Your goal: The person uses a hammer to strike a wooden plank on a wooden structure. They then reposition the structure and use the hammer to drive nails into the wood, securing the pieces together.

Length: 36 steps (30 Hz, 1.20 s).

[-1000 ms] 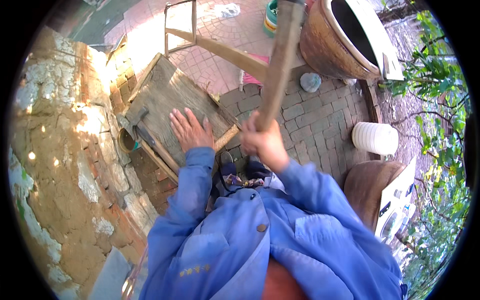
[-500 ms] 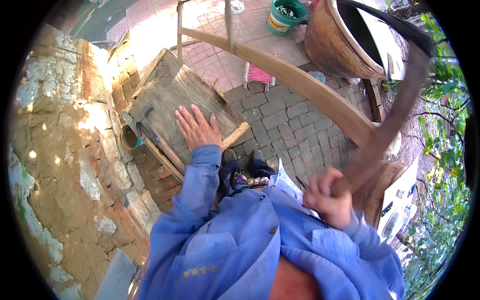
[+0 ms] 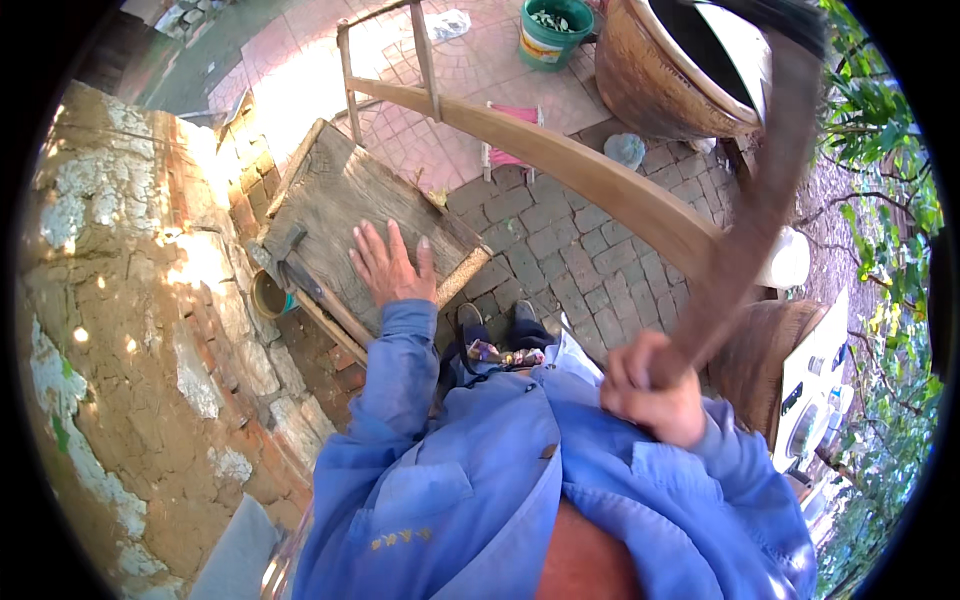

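Observation:
My left hand (image 3: 393,268) lies spread on a weathered wooden board (image 3: 320,190). Beside it on the board is a hammer (image 3: 320,295) with a wooden handle. My right hand (image 3: 650,390), low at my right, grips the wooden handle (image 3: 735,245) of a long tool, whose dark head reaches the upper right; its exact shape is unclear. A long pale wooden beam (image 3: 560,160) runs from a wooden frame (image 3: 430,60) at the back toward the right, passing behind the raised handle.
Large brown pots (image 3: 640,70) stand at the right, one beside a white jug (image 3: 785,260). At the back are a green bucket (image 3: 550,45) and a small pink stool (image 3: 510,150). A crumbling wall (image 3: 140,320) borders the left; a small pot (image 3: 272,295) sits beside the board.
Since a second ago my right hand moved down and rightward, swinging the tool's top to the right, then slightly back left. My left hand stays spread on the board.

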Motion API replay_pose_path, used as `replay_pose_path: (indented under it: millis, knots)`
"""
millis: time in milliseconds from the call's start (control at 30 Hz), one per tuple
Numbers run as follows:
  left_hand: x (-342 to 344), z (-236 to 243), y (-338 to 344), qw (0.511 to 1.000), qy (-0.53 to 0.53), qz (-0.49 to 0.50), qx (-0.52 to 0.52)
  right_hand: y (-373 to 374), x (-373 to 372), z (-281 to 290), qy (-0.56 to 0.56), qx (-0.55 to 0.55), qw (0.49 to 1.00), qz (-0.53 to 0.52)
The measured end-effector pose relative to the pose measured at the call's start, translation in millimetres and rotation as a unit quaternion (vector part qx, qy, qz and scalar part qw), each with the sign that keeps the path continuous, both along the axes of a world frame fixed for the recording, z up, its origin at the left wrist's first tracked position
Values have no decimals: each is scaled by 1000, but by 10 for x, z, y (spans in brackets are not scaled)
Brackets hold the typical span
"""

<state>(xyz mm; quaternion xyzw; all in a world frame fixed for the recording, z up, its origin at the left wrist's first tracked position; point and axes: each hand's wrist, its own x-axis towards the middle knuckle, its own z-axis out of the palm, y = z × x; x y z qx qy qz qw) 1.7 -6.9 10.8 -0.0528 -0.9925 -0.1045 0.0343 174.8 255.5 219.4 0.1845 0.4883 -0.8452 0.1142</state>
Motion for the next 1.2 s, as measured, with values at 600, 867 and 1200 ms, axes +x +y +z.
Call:
replay_pose_path:
  millis: [600,867,1200]
  knots:
    - [157,225,-95,985,-27,-161,-50,-64,-81,-255,39,93,994,47]
    - [166,244,-43,985,-43,-159,-42,-341,-725,-294,-76,48,995,-37]
    - [290,370,-113,978,-111,-175,30,-911,-1270,-425,-65,40,997,10]
